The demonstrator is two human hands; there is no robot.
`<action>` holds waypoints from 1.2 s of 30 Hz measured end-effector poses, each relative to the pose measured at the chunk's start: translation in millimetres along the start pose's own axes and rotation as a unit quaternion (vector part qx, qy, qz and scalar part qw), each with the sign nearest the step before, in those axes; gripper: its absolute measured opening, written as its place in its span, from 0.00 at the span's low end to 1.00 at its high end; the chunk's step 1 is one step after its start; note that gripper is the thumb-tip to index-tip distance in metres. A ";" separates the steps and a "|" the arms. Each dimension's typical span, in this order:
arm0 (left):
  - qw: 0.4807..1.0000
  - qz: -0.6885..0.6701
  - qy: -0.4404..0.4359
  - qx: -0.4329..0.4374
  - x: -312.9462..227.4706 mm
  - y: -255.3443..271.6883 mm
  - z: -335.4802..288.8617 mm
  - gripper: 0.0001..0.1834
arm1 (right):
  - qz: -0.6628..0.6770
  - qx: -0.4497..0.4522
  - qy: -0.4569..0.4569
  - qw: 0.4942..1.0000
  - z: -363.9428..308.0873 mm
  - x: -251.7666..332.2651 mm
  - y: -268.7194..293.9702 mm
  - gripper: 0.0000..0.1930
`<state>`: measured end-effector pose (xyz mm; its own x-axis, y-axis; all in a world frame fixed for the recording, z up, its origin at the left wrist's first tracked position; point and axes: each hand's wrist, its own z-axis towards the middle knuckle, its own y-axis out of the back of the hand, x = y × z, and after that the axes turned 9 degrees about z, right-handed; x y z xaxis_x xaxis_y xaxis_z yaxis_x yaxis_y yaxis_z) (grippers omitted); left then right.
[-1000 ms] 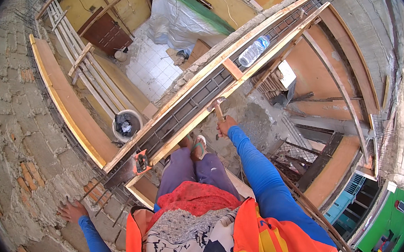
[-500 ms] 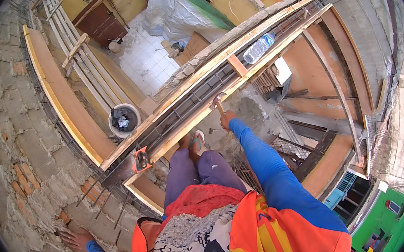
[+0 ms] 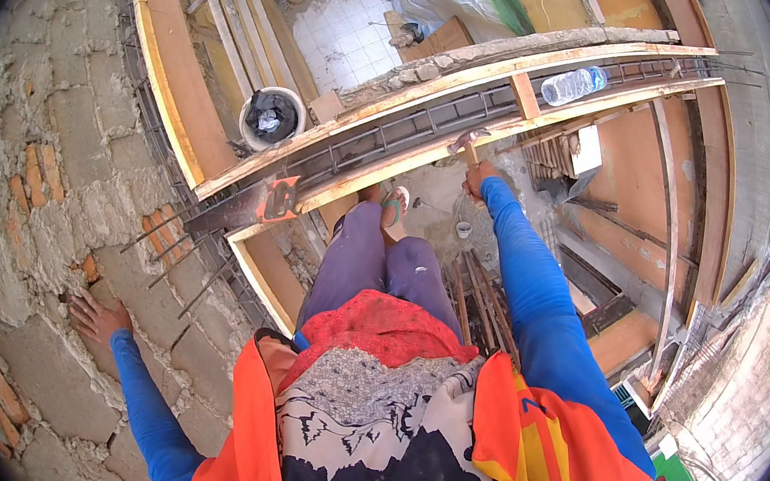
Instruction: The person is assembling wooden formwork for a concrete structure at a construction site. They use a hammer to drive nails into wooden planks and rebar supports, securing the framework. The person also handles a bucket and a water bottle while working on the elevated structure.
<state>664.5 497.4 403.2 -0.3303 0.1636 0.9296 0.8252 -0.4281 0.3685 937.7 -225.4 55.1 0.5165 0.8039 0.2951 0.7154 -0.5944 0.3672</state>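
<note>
The long, blue-fabric-sleeved left arm (image 3: 152,413) angles out to the person's left, its bare left hand (image 3: 101,317) laid flat with the back upward and the fingers (image 3: 85,305) spread. The matching blue-sleeved right arm (image 3: 539,268) reaches forward, nearly straight, ending in a bare right hand (image 3: 479,180) curled into a firm grip. Between the 2 arms, 2 purple-trousered legs (image 3: 414,277) run forward side by side, 1 sandalled foot (image 3: 393,209) clearly showing beyond the knees.
</note>
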 end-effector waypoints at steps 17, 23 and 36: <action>1.000 -0.019 -0.004 0.020 -11.5 28.1 2.3 0.50 | -0.099 0.001 0.054 0.994 60.2 -51.4 13.2 0.12; 0.999 -0.025 0.008 0.019 -9.2 15.4 5.0 0.50 | 0.035 0.027 -0.024 0.999 25.7 -16.0 20.8 0.09; 0.999 -0.020 -0.004 0.027 -8.2 21.7 2.3 0.51 | -0.148 0.075 0.019 0.986 42.2 -26.5 15.3 0.13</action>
<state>686.2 488.8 403.6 -0.3601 0.1868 0.9140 0.8346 -0.3732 0.4051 954.8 -254.9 15.7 0.2584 0.9385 0.2288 0.8949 -0.3218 0.3092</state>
